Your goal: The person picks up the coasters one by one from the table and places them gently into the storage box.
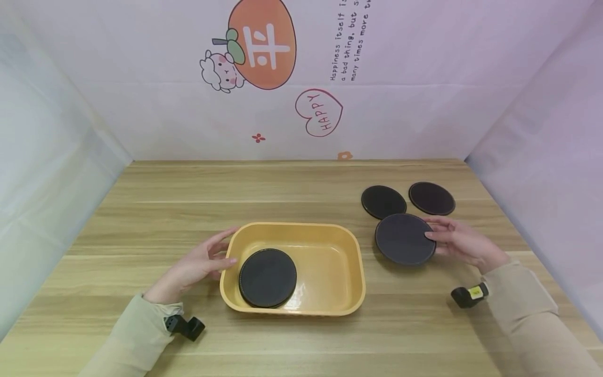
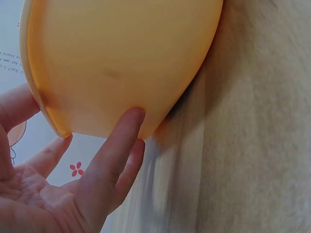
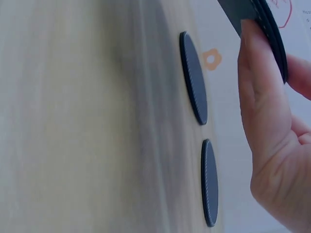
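Note:
My right hand [image 1: 459,242] pinches a round black coaster [image 1: 404,240] by its right edge, thumb on top and fingers beneath. The coaster is off the table; its edge looks layered in the right wrist view, and I cannot tell whether it is more than one. At the left end of a yellow plastic bin [image 1: 330,269], my left hand [image 1: 200,263] holds the rim and outer wall, thumb over the rim, as the left wrist view also shows. Inside the bin's left half lie black coasters [image 1: 267,277], apparently stacked; how many is hidden.
Two more round black coasters lie flat on the wooden table [image 1: 188,183], one behind the held coaster [image 1: 383,200] and one farther right [image 1: 432,198]. White printed cloth [image 1: 400,120] hangs at the back and sides.

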A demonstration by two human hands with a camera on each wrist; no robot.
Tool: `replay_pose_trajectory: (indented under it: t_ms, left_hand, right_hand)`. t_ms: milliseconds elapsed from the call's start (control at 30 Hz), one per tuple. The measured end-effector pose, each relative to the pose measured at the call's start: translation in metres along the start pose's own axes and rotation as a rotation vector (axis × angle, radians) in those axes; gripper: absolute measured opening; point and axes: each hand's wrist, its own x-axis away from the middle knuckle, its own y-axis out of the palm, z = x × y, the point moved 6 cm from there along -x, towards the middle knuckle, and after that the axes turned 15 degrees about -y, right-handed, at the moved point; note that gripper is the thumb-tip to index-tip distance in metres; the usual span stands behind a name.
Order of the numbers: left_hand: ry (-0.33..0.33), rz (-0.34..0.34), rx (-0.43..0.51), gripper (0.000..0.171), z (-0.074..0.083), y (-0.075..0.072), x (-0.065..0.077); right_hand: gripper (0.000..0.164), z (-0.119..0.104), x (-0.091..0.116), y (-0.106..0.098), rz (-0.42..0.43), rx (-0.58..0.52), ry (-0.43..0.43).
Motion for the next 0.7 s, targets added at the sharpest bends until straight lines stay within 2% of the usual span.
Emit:
replay_pose_trajectory:
  t_ms: [267, 500, 700]
  left_hand:
    - [0.004, -0.002, 0.008, 0.075, 0.0, 0.0, 0.0]
    - [0.007, -0.004, 0.006, 0.075, 0.0, 0.0, 0.0]
    - [0.01, -0.009, 0.011, 0.075, 0.001, 0.001, 0.001]
  right_hand:
    - [0.039, -0.01, -0.007, 0.009, 0.073, -0.035, -0.06]
    - [0.037, -0.018, -0.018, 0.026, 0.057, -0.064, -0.121]
    - [0.035, -0.023, -0.027, 0.04, 0.09, -0.008, -0.126]
